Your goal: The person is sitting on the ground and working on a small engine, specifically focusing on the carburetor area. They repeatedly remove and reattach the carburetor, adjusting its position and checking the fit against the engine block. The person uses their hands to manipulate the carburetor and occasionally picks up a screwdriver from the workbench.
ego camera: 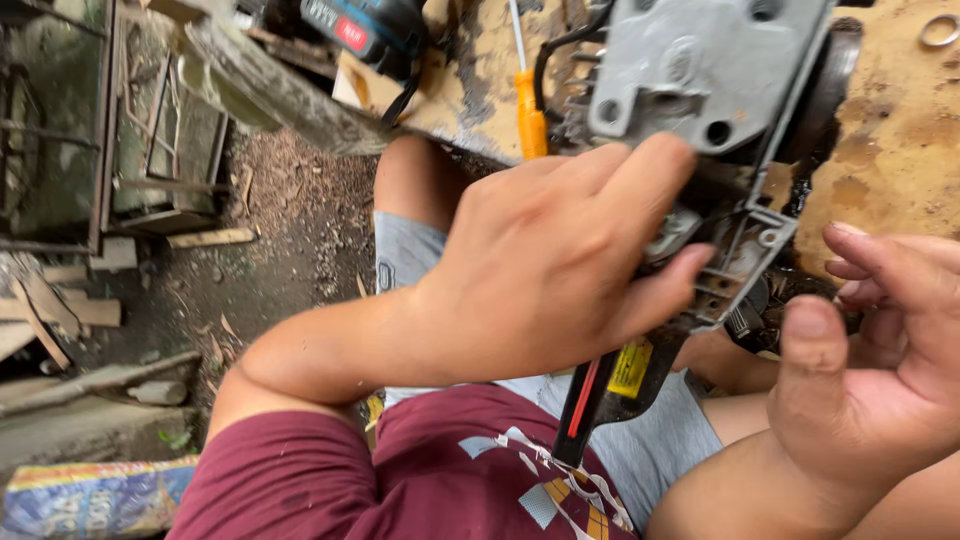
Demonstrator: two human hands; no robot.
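A single head-worn camera looks steeply down and tilted, very close over the person's lap; the worktop (900,150) fills the upper right, the ground (290,230) the upper left.

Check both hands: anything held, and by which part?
Left hand grips the grey power-tool housing at its lower edge, fingers wrapped over the exposed internals. Right hand is open beside it, holding nothing visible.

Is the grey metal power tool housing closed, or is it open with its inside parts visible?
Open. Beside the left hand, the grey metal power tool housing leaves inner ribs and parts exposed. The right hand is empty, beside it.
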